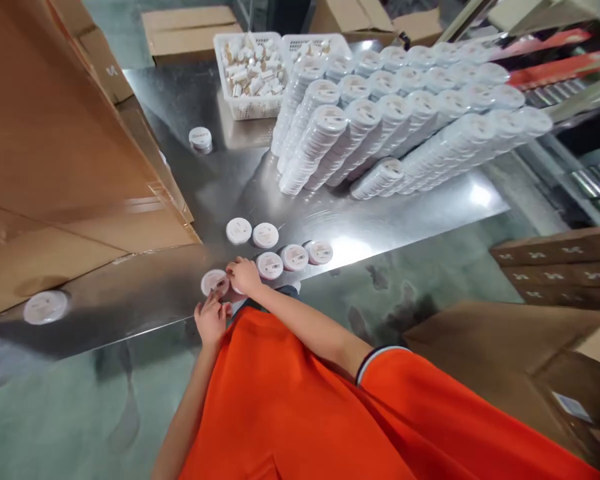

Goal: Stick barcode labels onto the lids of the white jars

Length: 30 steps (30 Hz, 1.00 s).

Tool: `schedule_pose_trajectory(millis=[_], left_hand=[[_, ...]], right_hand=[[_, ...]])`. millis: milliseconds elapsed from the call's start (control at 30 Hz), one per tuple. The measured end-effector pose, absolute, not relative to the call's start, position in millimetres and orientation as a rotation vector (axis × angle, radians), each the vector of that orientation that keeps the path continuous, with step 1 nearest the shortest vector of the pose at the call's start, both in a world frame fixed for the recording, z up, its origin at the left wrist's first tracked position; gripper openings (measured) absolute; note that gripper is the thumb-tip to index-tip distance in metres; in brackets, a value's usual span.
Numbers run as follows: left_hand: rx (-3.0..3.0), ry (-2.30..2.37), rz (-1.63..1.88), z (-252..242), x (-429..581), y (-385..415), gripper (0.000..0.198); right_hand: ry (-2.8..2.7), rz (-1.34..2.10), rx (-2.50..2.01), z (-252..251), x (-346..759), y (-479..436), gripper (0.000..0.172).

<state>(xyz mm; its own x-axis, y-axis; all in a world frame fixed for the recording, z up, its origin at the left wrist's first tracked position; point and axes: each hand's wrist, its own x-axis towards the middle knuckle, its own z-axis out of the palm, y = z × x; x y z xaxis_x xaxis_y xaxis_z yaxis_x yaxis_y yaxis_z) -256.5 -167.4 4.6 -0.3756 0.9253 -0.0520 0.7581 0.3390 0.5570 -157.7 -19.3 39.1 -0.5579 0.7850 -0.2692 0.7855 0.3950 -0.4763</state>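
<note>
My left hand [211, 319] rests at the near edge of a shiny metal table [190, 107], fingers curled against a white round tin [213, 281]. My right hand [243, 275] is closed over another tin just beside it, mostly hiding that tin. Three more round tins [294, 257] lie in a row to the right of my right hand, and two tins [253, 233] lie just beyond. Whether my left hand grips its tin or only touches it is unclear.
Leaning stacks of white tins [395, 120] fill the table's far right. Two white baskets [253, 70] of small parts stand at the back. A lone tin [200, 138] sits mid-table, another [45, 307] at the left. Large cardboard boxes [55, 147] crowd the left, more boxes [555, 267] lie on the right.
</note>
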Motion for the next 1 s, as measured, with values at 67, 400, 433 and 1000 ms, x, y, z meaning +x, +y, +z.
schedule_pose_trajectory(millis=[67, 400, 433, 1000], left_hand=[[1.47, 2.224, 0.733, 6, -257, -167, 0.03], [0.965, 1.974, 1.124, 45, -225, -146, 0.039], [0.938, 1.953, 1.122, 48, -221, -141, 0.041], [0.537, 2.313, 0.971, 46, -217, -191, 0.048]], right_hand=[[2.668, -0.941, 1.494, 41, -131, -20, 0.024], [2.505, -0.81, 2.106, 15, 22, -21, 0.029], [2.508, -0.792, 2.095, 14, 29, -21, 0.031], [2.51, -0.691, 1.979, 17, 75, 62, 0.049]])
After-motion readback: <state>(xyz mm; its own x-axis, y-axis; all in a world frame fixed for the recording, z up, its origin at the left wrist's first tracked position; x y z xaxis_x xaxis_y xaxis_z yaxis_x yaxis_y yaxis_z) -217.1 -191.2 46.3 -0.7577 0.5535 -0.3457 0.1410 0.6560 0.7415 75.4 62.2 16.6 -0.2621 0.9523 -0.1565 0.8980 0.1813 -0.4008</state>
